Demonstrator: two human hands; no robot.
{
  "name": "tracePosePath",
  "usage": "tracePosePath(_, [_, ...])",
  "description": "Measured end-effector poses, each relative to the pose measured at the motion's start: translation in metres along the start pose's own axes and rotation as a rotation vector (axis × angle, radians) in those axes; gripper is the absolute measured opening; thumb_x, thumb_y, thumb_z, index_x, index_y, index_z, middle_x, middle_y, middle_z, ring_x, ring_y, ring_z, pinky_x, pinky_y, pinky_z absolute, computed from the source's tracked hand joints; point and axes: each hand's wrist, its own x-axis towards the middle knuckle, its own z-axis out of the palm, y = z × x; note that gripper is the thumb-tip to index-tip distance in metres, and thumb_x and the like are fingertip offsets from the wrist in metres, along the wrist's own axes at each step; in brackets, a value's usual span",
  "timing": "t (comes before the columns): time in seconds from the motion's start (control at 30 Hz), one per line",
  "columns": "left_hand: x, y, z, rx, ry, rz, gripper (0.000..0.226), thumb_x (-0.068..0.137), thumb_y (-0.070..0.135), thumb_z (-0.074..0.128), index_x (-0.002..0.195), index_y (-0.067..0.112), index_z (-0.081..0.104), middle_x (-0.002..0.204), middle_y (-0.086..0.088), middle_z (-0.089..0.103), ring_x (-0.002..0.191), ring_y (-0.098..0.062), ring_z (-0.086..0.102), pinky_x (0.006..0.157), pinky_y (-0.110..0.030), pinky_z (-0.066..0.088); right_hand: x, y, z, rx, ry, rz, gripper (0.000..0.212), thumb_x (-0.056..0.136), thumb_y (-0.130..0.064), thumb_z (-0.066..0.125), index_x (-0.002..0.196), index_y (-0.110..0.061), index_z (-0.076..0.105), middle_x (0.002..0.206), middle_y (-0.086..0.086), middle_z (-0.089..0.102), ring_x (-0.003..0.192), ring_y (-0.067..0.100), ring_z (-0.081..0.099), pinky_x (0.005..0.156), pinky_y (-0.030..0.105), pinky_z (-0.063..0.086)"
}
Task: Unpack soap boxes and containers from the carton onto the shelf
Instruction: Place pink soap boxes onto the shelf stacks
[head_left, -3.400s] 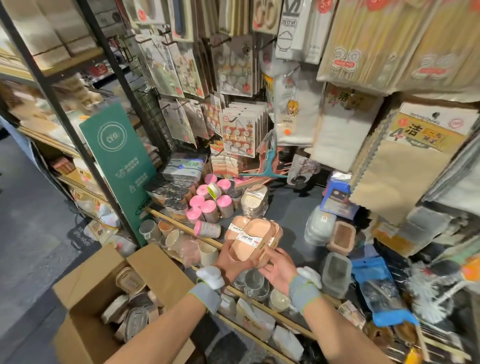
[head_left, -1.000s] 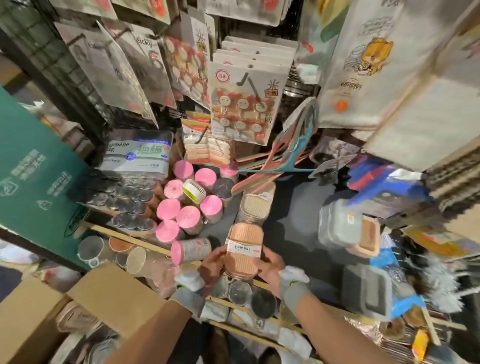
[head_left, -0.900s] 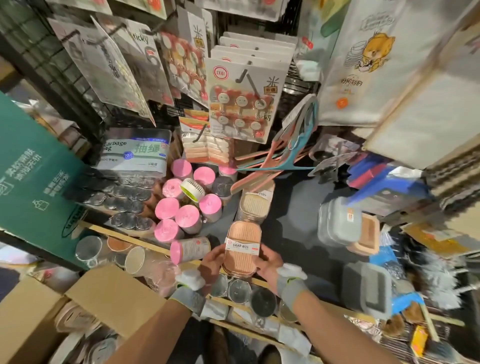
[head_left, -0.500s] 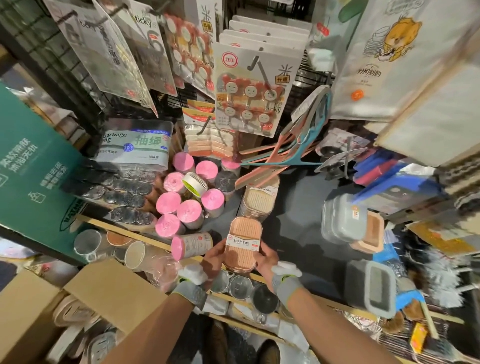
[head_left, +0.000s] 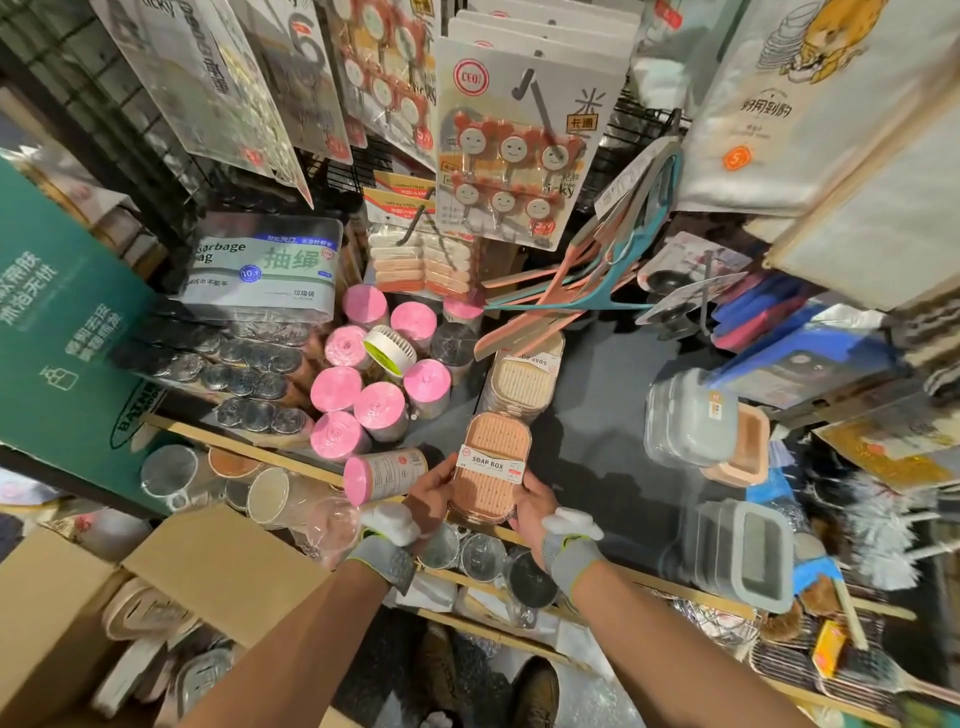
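Note:
A stack of peach soap boxes (head_left: 491, 470) with a white "SOAP BOX" label rests at the front of the dark shelf (head_left: 592, 436). My left hand (head_left: 428, 493) grips its left side and my right hand (head_left: 530, 506) grips its right side. Just behind it stands a stack of cream soap boxes (head_left: 524, 384). The open carton (head_left: 208, 566) sits at the lower left, with more pale soap boxes (head_left: 140, 608) and containers inside.
Pink-topped rolls (head_left: 363, 384) crowd the shelf left of the stacks, one lying on its side (head_left: 384, 473). Grey lidded containers (head_left: 691, 421) and a peach one stand to the right. Hanging packs and hangers (head_left: 587, 291) overhang the shelf's back. Glass cups (head_left: 171, 473) fill the lower tier.
Both hands have kept hold of the peach stack and set it upright at the shelf's front edge, in front of the cream stack. The camera has come closer.

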Motion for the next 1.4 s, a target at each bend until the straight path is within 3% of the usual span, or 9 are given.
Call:
tracePosePath(0.13, [0.002, 0.001, 0.001, -0.093, 0.02, -0.065, 0.046, 0.094, -0.005, 0.043, 0.14, 0.005, 0.041, 0.135, -0.015, 0.052, 0.122, -0.03, 0.05, 0.109, -0.043, 0.036, 0.001, 0.001, 0.006, 0.086, 0.007, 0.009, 0.032, 0.098, -0.006, 0.04, 0.104, -0.026, 0.063, 0.124, 0.011, 0.062, 0.101, 0.021, 0.06, 0.089, 0.033, 0.05])
tracePosePath(0.3, [-0.003, 0.006, 0.001, -0.093, -0.025, -0.076, 0.039, 0.095, -0.003, 0.042, 0.131, 0.006, 0.051, 0.11, -0.011, 0.063, 0.103, -0.025, 0.055, 0.074, -0.028, 0.049, -0.004, -0.003, 0.005, 0.133, 0.011, 0.049, 0.036, 0.102, -0.012, 0.034, 0.129, -0.029, 0.051, 0.103, -0.001, 0.058, 0.072, 0.009, 0.051, 0.077, 0.03, 0.047])
tracePosePath(0.47, [-0.013, 0.018, 0.004, -0.124, -0.058, -0.056, 0.043, 0.095, -0.006, 0.038, 0.134, 0.011, 0.047, 0.117, -0.009, 0.06, 0.096, -0.021, 0.057, 0.054, -0.016, 0.051, -0.011, -0.008, 0.008, 0.174, -0.001, 0.102, 0.037, 0.102, -0.014, 0.031, 0.131, -0.03, 0.049, 0.114, -0.001, 0.058, 0.1, 0.021, 0.053, 0.088, 0.036, 0.045])
tracePosePath(0.73, [-0.018, 0.019, -0.001, -0.095, -0.117, -0.037, 0.042, 0.097, -0.005, 0.034, 0.136, 0.007, 0.046, 0.114, -0.01, 0.062, 0.089, -0.022, 0.063, 0.062, -0.035, 0.058, -0.018, -0.005, 0.009, 0.223, 0.001, 0.108, 0.039, 0.102, -0.01, 0.031, 0.137, -0.018, 0.046, 0.138, 0.007, 0.052, 0.129, 0.028, 0.046, 0.107, 0.041, 0.036])
tracePosePath(0.93, [-0.019, 0.017, 0.001, -0.117, -0.093, -0.019, 0.042, 0.096, -0.007, 0.034, 0.134, 0.005, 0.047, 0.116, -0.011, 0.06, 0.102, -0.031, 0.06, 0.063, -0.03, 0.057, -0.019, -0.004, 0.011, 0.241, 0.031, 0.1, 0.038, 0.102, -0.01, 0.032, 0.135, -0.018, 0.048, 0.136, 0.009, 0.053, 0.127, 0.028, 0.047, 0.104, 0.039, 0.039])
tracePosePath(1.1, [-0.021, 0.019, 0.003, -0.1, -0.063, -0.026, 0.037, 0.095, -0.005, 0.038, 0.13, 0.003, 0.048, 0.097, 0.0, 0.066, 0.077, -0.01, 0.067, 0.054, -0.023, 0.054, -0.021, -0.009, 0.007, 0.205, 0.019, 0.109, 0.038, 0.101, -0.008, 0.034, 0.135, -0.018, 0.047, 0.132, 0.003, 0.053, 0.128, 0.027, 0.046, 0.103, 0.039, 0.038])
tracePosePath(1.2, [-0.017, 0.013, 0.0, -0.086, 0.091, -0.031, 0.041, 0.093, -0.001, 0.048, 0.134, 0.003, 0.045, 0.127, -0.012, 0.055, 0.115, -0.028, 0.053, 0.093, -0.037, 0.048, -0.022, -0.004, 0.002, 0.09, 0.027, 0.068, 0.045, 0.097, -0.007, 0.045, 0.141, -0.016, 0.04, 0.136, 0.003, 0.05, 0.129, 0.026, 0.045, 0.108, 0.043, 0.038])
tracePosePath(1.27, [-0.023, 0.005, -0.006, -0.03, 0.177, -0.006, 0.04, 0.091, -0.002, 0.05, 0.131, 0.0, 0.048, 0.128, -0.02, 0.054, 0.121, -0.035, 0.049, 0.106, -0.048, 0.035, -0.028, 0.0, -0.002, 0.042, 0.03, 0.066, 0.049, 0.095, -0.009, 0.049, 0.142, -0.016, 0.037, 0.14, 0.009, 0.047, 0.126, 0.027, 0.046, 0.102, 0.046, 0.043])
tracePosePath(1.4, [-0.049, -0.012, -0.017, -0.101, 0.248, 0.008, 0.027, 0.093, -0.008, 0.044, 0.117, 0.002, 0.05, 0.093, -0.012, 0.058, 0.076, -0.015, 0.06, 0.072, -0.028, 0.048, -0.036, 0.012, -0.021, 0.016, -0.005, 0.11, 0.034, 0.095, -0.007, 0.047, 0.129, -0.006, 0.047, 0.111, 0.015, 0.053, 0.091, 0.026, 0.053, 0.072, 0.039, 0.051])
